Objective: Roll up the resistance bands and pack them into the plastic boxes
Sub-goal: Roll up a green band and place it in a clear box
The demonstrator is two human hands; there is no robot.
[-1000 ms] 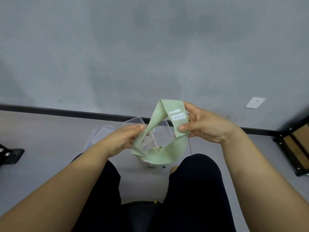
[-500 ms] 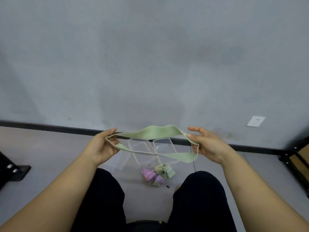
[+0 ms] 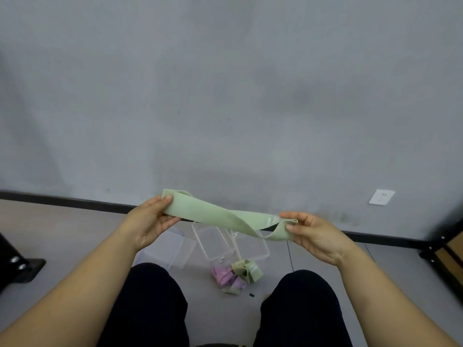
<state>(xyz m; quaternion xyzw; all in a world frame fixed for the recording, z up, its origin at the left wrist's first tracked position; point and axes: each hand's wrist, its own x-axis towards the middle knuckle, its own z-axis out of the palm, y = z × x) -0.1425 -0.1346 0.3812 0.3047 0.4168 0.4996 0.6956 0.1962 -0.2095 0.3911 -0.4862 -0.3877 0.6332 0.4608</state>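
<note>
A pale green resistance band [image 3: 220, 216] is stretched flat between my hands, with one twist near its right end. My left hand [image 3: 150, 221] pinches the left end and my right hand [image 3: 313, 234] pinches the right end, both held above my knees. Below the band, on the floor, stand two clear plastic boxes [image 3: 215, 244], side by side. A clear lid [image 3: 172, 249] lies to their left. In front of the boxes lies a small heap of loose bands, pink [image 3: 226, 276] and green [image 3: 246, 270].
I sit facing a grey wall with a black skirting board [image 3: 75, 202]. A white socket [image 3: 381, 197] is on the wall at the right. A black bracket [image 3: 20, 267] sits at the left edge and a dark shelf frame [image 3: 446, 249] at the right. My dark-trousered knees fill the bottom.
The band went from a bunched loop held close together to an open loop, and is now pulled flat and taut. My hands moved apart and the view tilted upward.
</note>
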